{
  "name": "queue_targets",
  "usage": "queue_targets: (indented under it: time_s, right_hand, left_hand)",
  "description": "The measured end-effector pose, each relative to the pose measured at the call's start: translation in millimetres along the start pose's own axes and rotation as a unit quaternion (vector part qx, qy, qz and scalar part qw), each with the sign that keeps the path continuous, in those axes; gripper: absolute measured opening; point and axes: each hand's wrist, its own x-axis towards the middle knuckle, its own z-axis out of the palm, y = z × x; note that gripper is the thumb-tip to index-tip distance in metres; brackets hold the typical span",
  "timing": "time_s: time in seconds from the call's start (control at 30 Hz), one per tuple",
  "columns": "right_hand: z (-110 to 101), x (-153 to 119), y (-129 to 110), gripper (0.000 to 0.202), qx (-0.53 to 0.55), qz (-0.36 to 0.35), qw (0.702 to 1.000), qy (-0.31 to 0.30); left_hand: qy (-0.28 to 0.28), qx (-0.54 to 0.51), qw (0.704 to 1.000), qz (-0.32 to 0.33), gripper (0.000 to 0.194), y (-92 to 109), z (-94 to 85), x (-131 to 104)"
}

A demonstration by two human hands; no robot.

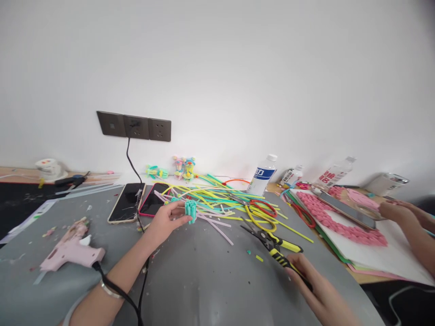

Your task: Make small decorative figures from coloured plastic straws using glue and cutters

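Observation:
My left hand (171, 218) pinches a small teal bundle of short tube-like pieces (190, 211) between thumb and fingers, just above the grey table. On the right, my right hand (311, 283) has its fingers round one handle of black-and-yellow pliers (277, 253). The other handle stands spread away from it, and the jaws point up and left. Behind both hands lies a loose heap of thin yellow, teal and lilac sticks (217, 199). Scissors with yellow handles (260, 217) rest on the heap. Small yellow and teal offcuts (259, 258) lie near the pliers.
A pink glue gun (73, 249) lies at left, its black cord running past my left forearm. Two phones (125, 203) lie behind. Small coloured figures (184, 168) and a bottle (263, 175) stand by the wall. At right, another person's hands (401, 210) are near pink braided work (326, 222).

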Motion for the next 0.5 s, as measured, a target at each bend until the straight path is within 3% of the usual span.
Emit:
queue_targets:
  time_s: [0.13,0.23,0.37,0.5]
  right_hand:
    - [-6.4,-11.2,-3.5,0.038,0.069,0.082,0.987,0.121]
    - [-8.1,-14.1,-6.6,0.044,0.133,0.146,0.968,0.157]
    - [-7.2,-6.4,3.4,0.049,0.109,0.114,0.979,0.128]
    - [1.3,1.6,21.7,0.039,0.063,0.094,0.978,0.175]
  left_hand:
    - [-0.008,-0.008,1.0,0.004,0.036,1.9,0.9,-1.4]
    - [-0.011,-0.014,1.0,0.012,0.036,2.7,1.7,-0.9]
    - [-0.009,-0.018,1.0,0.021,0.039,0.0,1.9,0.0]
    - [-0.006,-0.015,1.0,0.023,0.043,-5.0,1.5,0.1]
